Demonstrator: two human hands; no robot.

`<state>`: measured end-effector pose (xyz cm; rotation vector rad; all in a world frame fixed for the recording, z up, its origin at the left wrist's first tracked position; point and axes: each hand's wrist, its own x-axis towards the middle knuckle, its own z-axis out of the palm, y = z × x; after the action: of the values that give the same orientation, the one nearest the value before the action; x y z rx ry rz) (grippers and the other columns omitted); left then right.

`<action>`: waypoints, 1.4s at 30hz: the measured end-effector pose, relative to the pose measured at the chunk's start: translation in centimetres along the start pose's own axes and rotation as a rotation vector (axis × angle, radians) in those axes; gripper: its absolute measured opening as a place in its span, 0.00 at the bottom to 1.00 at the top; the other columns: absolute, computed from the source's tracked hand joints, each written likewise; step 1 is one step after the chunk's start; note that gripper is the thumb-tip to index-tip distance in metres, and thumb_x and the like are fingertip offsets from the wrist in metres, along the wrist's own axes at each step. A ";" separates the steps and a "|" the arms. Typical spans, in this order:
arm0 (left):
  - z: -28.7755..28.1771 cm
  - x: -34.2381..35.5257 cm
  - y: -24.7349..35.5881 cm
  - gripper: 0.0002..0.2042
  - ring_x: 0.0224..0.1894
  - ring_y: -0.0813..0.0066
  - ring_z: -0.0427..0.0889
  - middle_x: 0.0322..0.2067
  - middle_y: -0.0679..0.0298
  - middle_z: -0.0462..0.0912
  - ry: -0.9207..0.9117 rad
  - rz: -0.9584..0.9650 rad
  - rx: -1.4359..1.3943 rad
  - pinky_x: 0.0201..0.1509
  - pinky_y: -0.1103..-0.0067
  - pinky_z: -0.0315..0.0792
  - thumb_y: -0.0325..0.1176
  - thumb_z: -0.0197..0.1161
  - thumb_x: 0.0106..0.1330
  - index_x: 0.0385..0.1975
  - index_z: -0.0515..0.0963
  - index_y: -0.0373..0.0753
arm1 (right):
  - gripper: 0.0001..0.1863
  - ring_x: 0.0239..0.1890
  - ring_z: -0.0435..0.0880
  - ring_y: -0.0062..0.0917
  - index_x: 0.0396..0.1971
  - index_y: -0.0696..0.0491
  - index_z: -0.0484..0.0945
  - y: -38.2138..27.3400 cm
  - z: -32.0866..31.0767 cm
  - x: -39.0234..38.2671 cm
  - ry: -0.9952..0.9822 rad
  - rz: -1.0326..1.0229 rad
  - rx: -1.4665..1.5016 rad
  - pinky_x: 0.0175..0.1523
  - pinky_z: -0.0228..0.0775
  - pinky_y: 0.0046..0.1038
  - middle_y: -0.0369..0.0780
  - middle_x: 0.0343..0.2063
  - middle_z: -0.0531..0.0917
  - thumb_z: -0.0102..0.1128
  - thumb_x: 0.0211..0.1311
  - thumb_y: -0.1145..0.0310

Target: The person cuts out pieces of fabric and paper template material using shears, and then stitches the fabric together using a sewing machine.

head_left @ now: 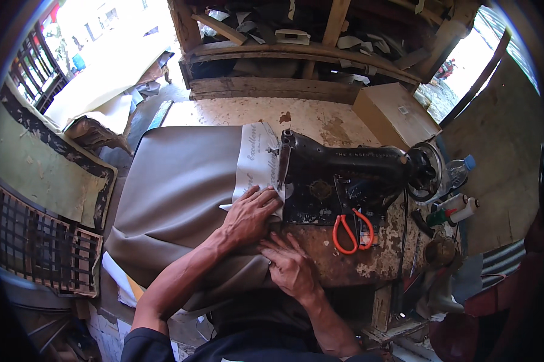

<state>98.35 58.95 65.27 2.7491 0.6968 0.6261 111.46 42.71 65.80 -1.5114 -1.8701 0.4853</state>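
A large sheet of grey-brown leather-like fabric [181, 175] is spread over the left of the table, with a printed white strip [251, 154] along its right side. My left hand [251, 211] lies on the strip, fingers stretched toward the needle area of a black sewing machine [344, 163]. Closer to me, my right hand [290, 265] rests at the fabric's near right edge, its fingers extended and slightly apart. Fabric folds hang over the table's front below my forearms. Orange-handled scissors [344, 235] lie by the machine's base, blades hidden.
At the back right stands a cardboard box [396, 111]. A clear bottle with a blue cap [459, 172] and thread spools [462, 211] are right of the handwheel [426, 172]. A wooden shelf [272, 87] full of scraps borders the table's far side. Webbed frames [39, 235] lean at left.
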 end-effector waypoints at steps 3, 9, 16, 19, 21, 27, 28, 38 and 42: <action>0.6 0.4 -0.2 0.27 0.65 0.59 0.75 0.55 0.58 0.79 0.026 0.014 0.006 0.72 0.59 0.64 0.28 0.68 0.46 0.52 0.79 0.41 | 0.21 0.67 0.76 0.34 0.51 0.51 0.85 0.5 -0.4 0.6 -0.015 -0.018 -0.032 0.76 0.58 0.42 0.40 0.57 0.84 0.59 0.55 0.77; 0.1 1.0 0.0 0.23 0.65 0.56 0.74 0.55 0.54 0.78 -0.017 -0.054 -0.007 0.74 0.58 0.62 0.32 0.68 0.52 0.51 0.79 0.39 | 0.23 0.65 0.78 0.38 0.51 0.53 0.85 0.6 -0.4 0.1 0.038 -0.071 -0.046 0.74 0.61 0.45 0.43 0.56 0.84 0.57 0.54 0.79; -1.8 0.3 0.5 0.19 0.61 0.58 0.77 0.52 0.59 0.80 -0.072 0.088 -0.035 0.71 0.62 0.63 0.33 0.70 0.56 0.49 0.82 0.41 | 0.21 0.63 0.79 0.37 0.50 0.55 0.84 0.2 -0.5 -1.3 0.073 -0.143 -0.147 0.71 0.66 0.43 0.44 0.54 0.85 0.61 0.54 0.77; -2.2 -1.5 1.3 0.17 0.61 0.66 0.77 0.49 0.64 0.83 -0.083 0.016 -0.069 0.70 0.63 0.61 0.34 0.69 0.57 0.48 0.84 0.45 | 0.20 0.63 0.79 0.37 0.49 0.56 0.84 0.2 0.0 -1.6 0.094 -0.149 -0.156 0.71 0.66 0.43 0.45 0.54 0.84 0.61 0.53 0.76; -2.6 -1.6 2.1 0.17 0.59 0.65 0.78 0.49 0.64 0.83 -0.064 0.024 -0.062 0.70 0.62 0.62 0.34 0.70 0.56 0.47 0.84 0.46 | 0.19 0.63 0.79 0.38 0.48 0.57 0.84 0.2 0.1 -1.7 0.098 -0.144 -0.169 0.71 0.66 0.43 0.46 0.54 0.84 0.61 0.54 0.75; -2.9 -2.2 2.2 0.16 0.60 0.65 0.78 0.51 0.66 0.84 -0.068 0.038 0.030 0.71 0.58 0.61 0.32 0.70 0.56 0.46 0.85 0.48 | 0.18 0.62 0.80 0.38 0.46 0.56 0.84 -0.3 0.1 -1.5 0.123 -0.136 -0.149 0.70 0.69 0.43 0.45 0.52 0.85 0.59 0.53 0.78; -3.0 -2.3 2.2 0.16 0.61 0.65 0.78 0.52 0.67 0.84 -0.056 0.070 0.081 0.71 0.57 0.61 0.32 0.70 0.55 0.45 0.85 0.48 | 0.17 0.62 0.80 0.38 0.45 0.56 0.84 -0.4 0.1 -1.5 0.137 -0.138 -0.144 0.70 0.69 0.43 0.45 0.52 0.85 0.59 0.53 0.78; -2.4 -2.6 3.2 0.17 0.60 0.66 0.79 0.50 0.65 0.86 -0.035 -0.004 0.005 0.68 0.62 0.64 0.30 0.67 0.55 0.46 0.85 0.45 | 0.20 0.62 0.80 0.37 0.49 0.56 0.84 -0.4 -0.5 -1.5 0.108 -0.121 -0.165 0.70 0.68 0.42 0.45 0.53 0.84 0.60 0.54 0.78; -1.9 -2.7 2.4 0.17 0.60 0.69 0.78 0.52 0.67 0.84 0.005 0.012 -0.059 0.67 0.62 0.64 0.33 0.69 0.54 0.46 0.84 0.44 | 0.22 0.64 0.79 0.37 0.52 0.56 0.83 -0.6 -0.4 -2.0 0.092 -0.102 -0.175 0.71 0.67 0.43 0.45 0.54 0.84 0.60 0.54 0.78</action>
<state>96.29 55.72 66.78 2.7001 0.6526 0.6456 111.46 40.62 65.94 -1.5135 -1.9474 0.2059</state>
